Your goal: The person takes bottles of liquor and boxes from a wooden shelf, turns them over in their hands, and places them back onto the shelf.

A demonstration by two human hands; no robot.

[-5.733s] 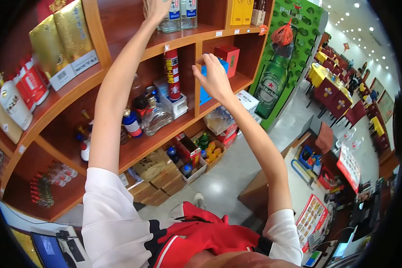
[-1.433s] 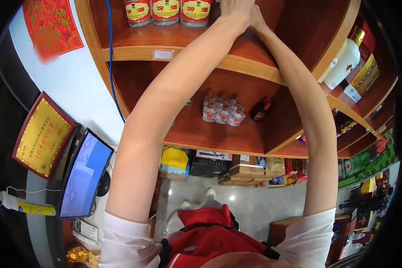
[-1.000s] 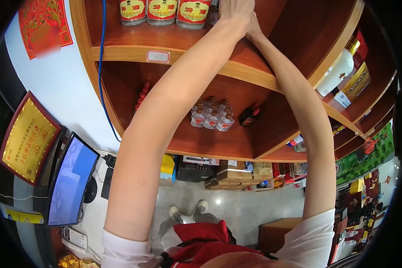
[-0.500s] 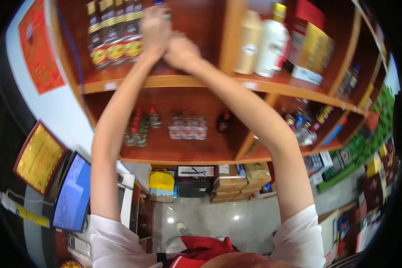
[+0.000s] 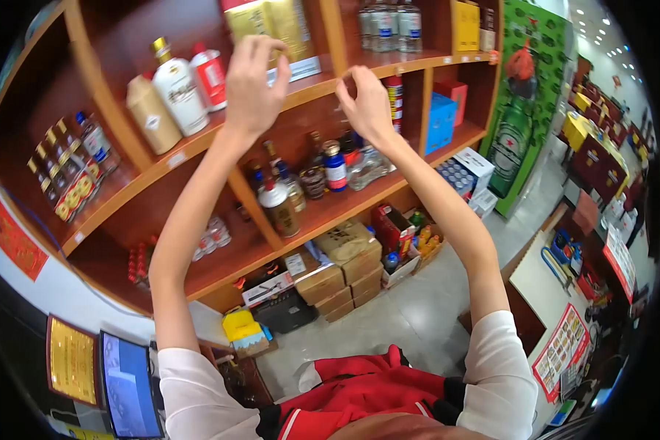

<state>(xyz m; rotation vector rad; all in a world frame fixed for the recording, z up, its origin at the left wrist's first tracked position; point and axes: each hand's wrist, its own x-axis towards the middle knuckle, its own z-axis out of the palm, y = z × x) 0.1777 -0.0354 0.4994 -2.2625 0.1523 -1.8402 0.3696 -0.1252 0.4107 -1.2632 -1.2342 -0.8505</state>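
Note:
My left hand (image 5: 255,88) is raised in front of a gold box (image 5: 290,33) on the upper shelf, its fingers bent and thumb apart, with nothing visible in it. My right hand (image 5: 367,106) hangs before the shelf edge further right. Its fingers curl, leaving a gap to the thumb, and it appears to hold nothing. Left of my left hand stand a red-and-white bottle (image 5: 210,79), a white bottle (image 5: 181,88) and a tan bottle-shaped package (image 5: 152,115). A blue-capped bottle (image 5: 95,139) ends a row of dark-necked bottles (image 5: 60,165) at the far left.
Clear bottles (image 5: 390,28) and a yellow box (image 5: 466,26) occupy the upper right shelf. Below are assorted bottles, including a blue-labelled jar (image 5: 335,167), and a blue box (image 5: 439,123). Cartons (image 5: 348,253) stack on the floor. A monitor (image 5: 128,385) stands lower left, a counter (image 5: 535,282) right.
My hands have come away from the blue-capped bottle beside the bottle row and moved apart. The view has swung right, bringing the gold box and right-hand shelves in front of me.

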